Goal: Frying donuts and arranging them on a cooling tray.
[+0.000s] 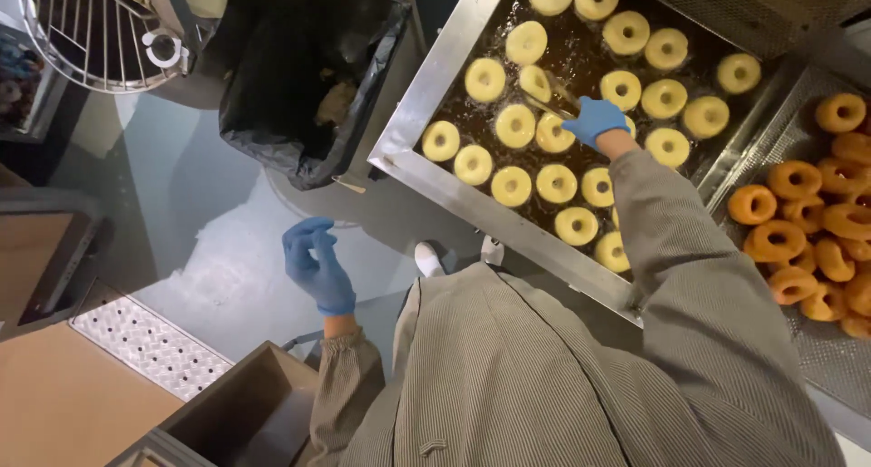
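Right hand (594, 119) in blue glove, stretched forward and up over the fryer (426, 104), closed around thin sticks (552, 101); sticks running from the fist up and to the left, tips lying at a pale doughnut (535, 83) near the middle of the oil, touching it or just beside it, hard to tell which; long axis of the sticks slanted, roughly along the long side of the fryer. Left hand (316, 265) also gloved, held low and well apart from the fryer, over the grey floor (181, 213); fingers loosely half open, holding nothing, touching nothing. So the right hand clearly the nearer one, already at the doughnut; the left far behind and below, on the other side of the steel rim. Pale doughnuts (555, 184) floating in rows all around the right hand, some just under the wrist, some further up toward the far end. To the right of the fryer, beyond its wall, a mesh tray (817, 358) with browned doughnuts (789, 235) piled close together, well apart from the sticks. To the left of the fryer, a bin (299, 86) with a black bag, near the rim but not touching the hand; further left, a wire guard (91, 31) at the top corner; at bottom left, an open box (236, 412) just beside the left sleeve.
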